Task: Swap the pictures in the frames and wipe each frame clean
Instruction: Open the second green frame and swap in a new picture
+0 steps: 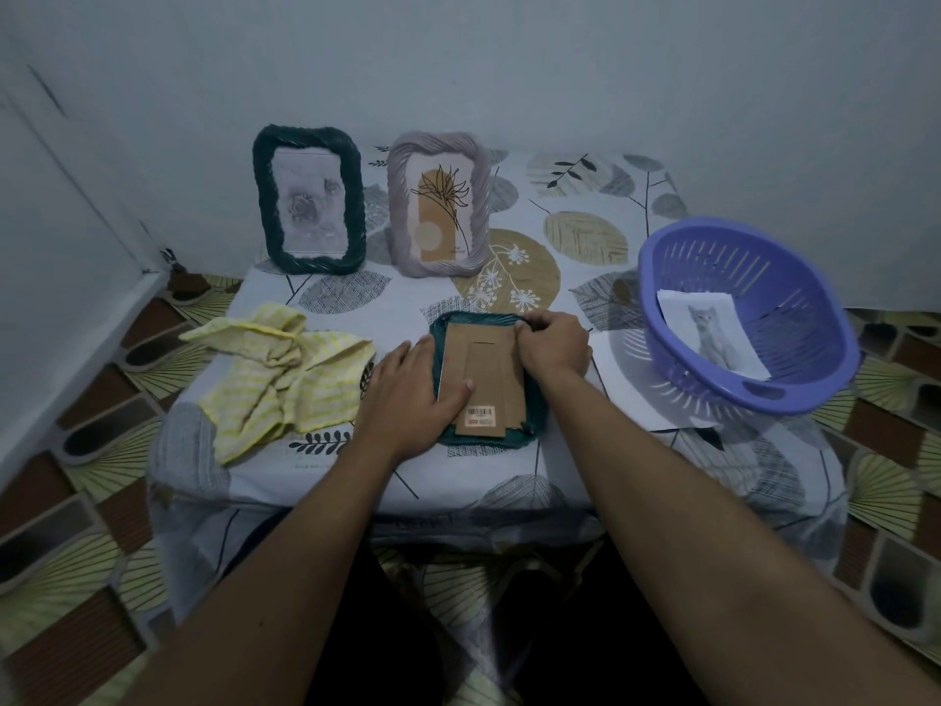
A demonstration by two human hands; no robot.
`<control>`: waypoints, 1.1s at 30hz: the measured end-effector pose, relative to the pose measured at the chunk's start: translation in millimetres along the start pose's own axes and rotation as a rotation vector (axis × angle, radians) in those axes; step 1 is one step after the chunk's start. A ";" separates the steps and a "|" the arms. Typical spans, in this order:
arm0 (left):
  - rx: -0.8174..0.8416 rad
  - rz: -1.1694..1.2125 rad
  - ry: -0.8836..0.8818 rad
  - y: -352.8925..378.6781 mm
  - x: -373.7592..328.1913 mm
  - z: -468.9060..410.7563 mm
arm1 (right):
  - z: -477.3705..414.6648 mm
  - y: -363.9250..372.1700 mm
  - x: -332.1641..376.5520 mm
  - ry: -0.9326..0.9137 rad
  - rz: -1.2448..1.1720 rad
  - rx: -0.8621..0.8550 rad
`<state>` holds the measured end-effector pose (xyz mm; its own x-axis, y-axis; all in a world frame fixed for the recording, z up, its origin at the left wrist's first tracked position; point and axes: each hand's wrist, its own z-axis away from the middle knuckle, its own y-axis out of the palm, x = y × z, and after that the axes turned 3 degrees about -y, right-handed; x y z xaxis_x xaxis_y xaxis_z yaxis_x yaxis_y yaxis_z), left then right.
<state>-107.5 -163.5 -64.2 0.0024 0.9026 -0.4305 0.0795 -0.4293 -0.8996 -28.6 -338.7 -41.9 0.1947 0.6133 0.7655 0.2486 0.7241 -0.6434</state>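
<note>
Teal frame [509,439] lies face down at the front middle of the counter [483,481], cardboard backing [483,369] up and seated inside the rim.

Your hands:
- Left hand [415,394]: flat, fingers straight, pressing on the left edge of the backing.
- Right hand [552,343]: fingers curled down onto the frame's upper right corner, where backing meets rim. I cannot tell whether they are on a clip or on the board edge.

Other items:
- Dark green frame [309,135] stands upright at the back left and holds a grey floral print.
- Lilac frame [438,142] stands upright just beside it and holds a tan botanical print.
- Purple basket [646,277] is on the right with a loose cat print [710,333] lying in it.
- White sheet [618,379] lies on the counter between the teal frame and the basket, partly under the basket. Its face is blank from here.
- Yellow cloth [275,379] is crumpled to the left of the teal frame, near your left hand but not touching it.

My read on progress: early to middle.
- One frame is on the bench with its back being worked. I cannot say whether you are opening or closing it, because the front is hidden.
- The two upright frames look untouched, so both of those swaps are likely outstanding.
- The cloth is idle and no wiping is under way. Nothing shows whether any frame has been wiped.
</note>
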 end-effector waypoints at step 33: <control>0.186 -0.028 -0.125 16.0 -37.4 -20.2 | 36.6 -25.5 -38.6 -0.405 0.364 0.382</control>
<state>-86.2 -203.5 -61.1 -0.1218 0.9082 -0.4005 -0.1072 -0.4132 -0.9043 -77.2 -369.3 -55.4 -0.1880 0.8560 0.4816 -0.1341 0.4634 -0.8760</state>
